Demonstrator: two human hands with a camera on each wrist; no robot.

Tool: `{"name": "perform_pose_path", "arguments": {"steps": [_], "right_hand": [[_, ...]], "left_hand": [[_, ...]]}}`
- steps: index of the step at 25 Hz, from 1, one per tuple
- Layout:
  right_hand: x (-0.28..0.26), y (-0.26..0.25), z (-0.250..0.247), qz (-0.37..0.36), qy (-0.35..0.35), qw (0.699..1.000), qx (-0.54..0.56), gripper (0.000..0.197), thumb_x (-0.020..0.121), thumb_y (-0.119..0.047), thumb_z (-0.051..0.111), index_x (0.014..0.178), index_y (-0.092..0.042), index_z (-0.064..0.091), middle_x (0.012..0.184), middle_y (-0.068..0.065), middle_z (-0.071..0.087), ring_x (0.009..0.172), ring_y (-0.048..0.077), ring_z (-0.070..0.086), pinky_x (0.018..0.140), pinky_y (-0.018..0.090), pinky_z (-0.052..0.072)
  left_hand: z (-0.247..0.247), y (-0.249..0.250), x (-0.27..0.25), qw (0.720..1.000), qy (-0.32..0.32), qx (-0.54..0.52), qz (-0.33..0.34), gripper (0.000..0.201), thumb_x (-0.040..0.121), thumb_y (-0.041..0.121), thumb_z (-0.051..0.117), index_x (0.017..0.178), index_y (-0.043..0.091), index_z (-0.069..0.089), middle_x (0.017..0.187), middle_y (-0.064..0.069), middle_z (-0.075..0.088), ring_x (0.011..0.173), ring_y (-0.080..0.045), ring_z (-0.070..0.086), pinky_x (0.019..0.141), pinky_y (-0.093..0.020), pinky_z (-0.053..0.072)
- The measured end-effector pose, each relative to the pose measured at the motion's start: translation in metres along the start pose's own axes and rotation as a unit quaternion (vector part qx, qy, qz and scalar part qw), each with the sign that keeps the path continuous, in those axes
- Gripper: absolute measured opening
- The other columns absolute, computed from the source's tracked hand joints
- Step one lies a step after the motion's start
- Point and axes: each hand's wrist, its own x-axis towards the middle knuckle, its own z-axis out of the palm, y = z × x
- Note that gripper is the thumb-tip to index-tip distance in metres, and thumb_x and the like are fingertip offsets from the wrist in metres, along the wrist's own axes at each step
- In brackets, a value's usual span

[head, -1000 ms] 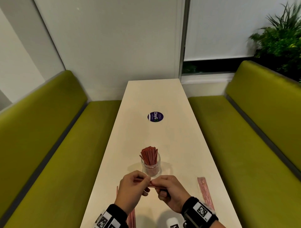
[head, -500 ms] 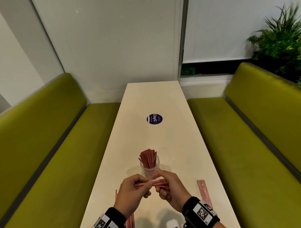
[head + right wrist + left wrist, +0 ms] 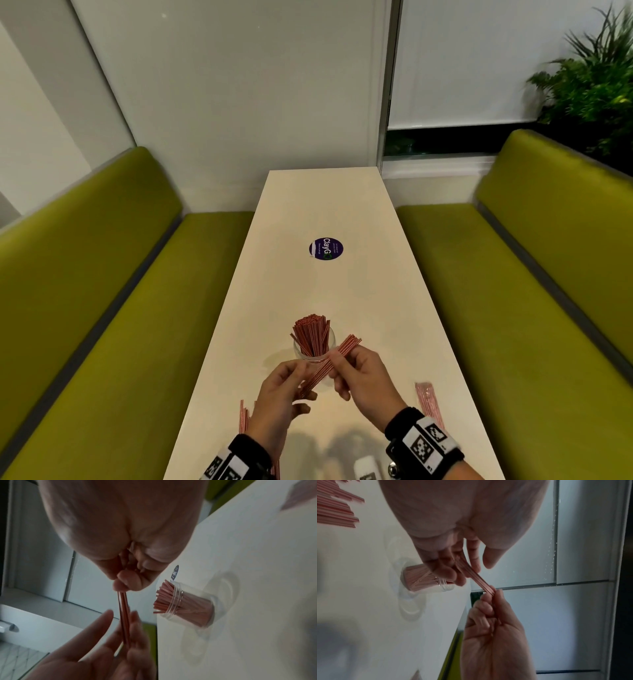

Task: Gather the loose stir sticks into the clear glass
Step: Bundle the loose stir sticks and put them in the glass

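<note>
1. Sticks in the held bundle now slant, their far end tipped up toward the right of the clear glass; half a second ago they lay level across both hands, just in front of the glass.
2. Right hand pinches the bundle near its raised end, fingers curled round it. Left hand holds the lower end between thumb and fingertips, with the grip looking looser in the right wrist view.
3. Judging by the tilt, the bundle is being stood up for dropping into the glass, and the right hand looks set to carry it alone.
4. The glass stands upright on the counter near its near end, about midway between the long edges, already packed with sticks that fan out above the rim.
5. That crowding is the main obstacle: little free opening is left, so the new bundle may snag on the standing tips or tip the glass.
6. Loose sticks are left: one pile by the right edge, another by the left edge behind the left wrist.
7. A round purple sticker sits farther up the counter, out of the way.
</note>
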Motion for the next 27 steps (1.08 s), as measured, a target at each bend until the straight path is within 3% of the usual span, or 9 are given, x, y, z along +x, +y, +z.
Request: {"name": "perform_pose_path", "arguments": {"steps": [3, 6, 9, 12, 14, 17, 19, 23, 27], "right_hand": [[0.018, 0.003, -0.016, -0.033, 0.108, 0.989, -0.090, 0.031, 0.098, -0.028, 0.059, 0.074, -0.010, 0.063, 0.056, 0.002, 0.061, 0.049, 0.014, 0.051, 0.052, 0.030, 0.042], [0.042, -0.003, -0.019, -0.061, 0.168, 0.969, -0.169, 0.028, 0.099, -0.029, 0.057, 0.075, -0.015, 0.063, 0.062, -0.003, 0.060, 0.053, 0.006, 0.052, 0.054, 0.016, 0.042], [0.068, -0.003, -0.010, -0.066, 0.131, 0.944, -0.295, 0.026, 0.099, -0.035, 0.053, 0.080, -0.020, 0.063, 0.071, -0.006, 0.065, 0.063, 0.010, 0.059, 0.062, 0.029, 0.049], [0.088, 0.004, -0.001, 0.005, 0.030, 0.894, -0.448, 0.028, 0.099, -0.038, 0.050, 0.079, -0.020, 0.059, 0.074, -0.003, 0.063, 0.068, 0.018, 0.060, 0.064, 0.033, 0.048], [0.093, 0.006, 0.004, 0.015, -0.016, 0.851, -0.525, 0.028, 0.098, -0.037, 0.052, 0.086, -0.015, 0.065, 0.083, 0.004, 0.068, 0.077, 0.024, 0.065, 0.069, 0.033, 0.051], [0.099, 0.003, 0.008, -0.045, -0.039, 0.785, -0.617, 0.029, 0.093, -0.040, 0.060, 0.093, -0.012, 0.069, 0.094, 0.006, 0.066, 0.088, 0.027, 0.066, 0.074, 0.035, 0.053], [0.101, 0.004, 0.005, -0.078, -0.017, 0.787, -0.612, 0.030, 0.089, -0.044, 0.064, 0.098, -0.015, 0.068, 0.098, 0.003, 0.065, 0.090, 0.025, 0.065, 0.075, 0.035, 0.054], [0.096, 0.021, -0.009, -0.105, 0.048, 0.863, -0.493, 0.049, 0.088, -0.044, 0.067, 0.130, -0.023, 0.054, 0.119, -0.003, 0.058, 0.101, 0.018, 0.062, 0.083, 0.034, 0.054], [0.087, 0.042, -0.011, -0.120, 0.000, 0.878, -0.462, 0.061, 0.102, -0.042, 0.041, 0.156, -0.023, 0.020, 0.152, -0.001, 0.038, 0.137, 0.016, 0.040, 0.112, 0.031, 0.038]], "left_hand": [[-0.006, -0.001, 0.017, 0.993, 0.079, 0.077, 0.030, 0.012, 0.097, 0.018, 0.059, 0.098, 0.008, 0.065, 0.095, -0.004, 0.069, 0.075, -0.023, 0.061, 0.063, -0.031, 0.045], [-0.005, -0.004, 0.034, 0.968, 0.120, 0.204, 0.081, 0.007, 0.096, 0.021, 0.061, 0.102, 0.020, 0.063, 0.113, -0.001, 0.065, 0.091, -0.018, 0.062, 0.076, -0.031, 0.048], [-0.003, -0.011, 0.053, 0.930, 0.116, 0.333, 0.099, 0.041, 0.094, 0.030, 0.063, 0.132, 0.021, 0.051, 0.136, 0.000, 0.052, 0.116, -0.019, 0.057, 0.097, -0.035, 0.049], [0.000, -0.018, 0.065, 0.891, 0.103, 0.429, 0.108, 0.063, 0.096, 0.034, 0.057, 0.151, 0.015, 0.031, 0.156, -0.003, 0.037, 0.142, -0.020, 0.038, 0.118, -0.036, 0.032], [0.003, -0.021, 0.069, 0.873, 0.088, 0.461, 0.131, 0.066, 0.098, 0.031, 0.054, 0.154, 0.015, 0.024, 0.160, -0.002, 0.032, 0.146, -0.018, 0.031, 0.118, -0.030, 0.025], [0.003, -0.022, 0.075, 0.853, 0.061, 0.495, 0.152, 0.071, 0.098, 0.029, 0.052, 0.158, 0.018, 0.014, 0.165, 0.002, 0.021, 0.150, -0.016, 0.023, 0.122, -0.032, 0.023], [0.002, -0.020, 0.079, 0.842, 0.047, 0.513, 0.159, 0.074, 0.098, 0.027, 0.052, 0.158, 0.020, 0.010, 0.166, 0.004, 0.018, 0.150, -0.016, 0.024, 0.122, -0.033, 0.026], [0.003, -0.013, 0.084, 0.804, 0.030, 0.567, 0.176, 0.071, 0.099, 0.029, 0.045, 0.159, 0.021, 0.007, 0.166, 0.002, 0.018, 0.148, -0.018, 0.028, 0.119, -0.035, 0.032], [0.002, -0.009, 0.086, 0.780, 0.029, 0.597, 0.186, 0.061, 0.103, 0.035, 0.033, 0.158, 0.023, 0.010, 0.164, 0.001, 0.025, 0.143, -0.020, 0.037, 0.113, -0.038, 0.038]]}}
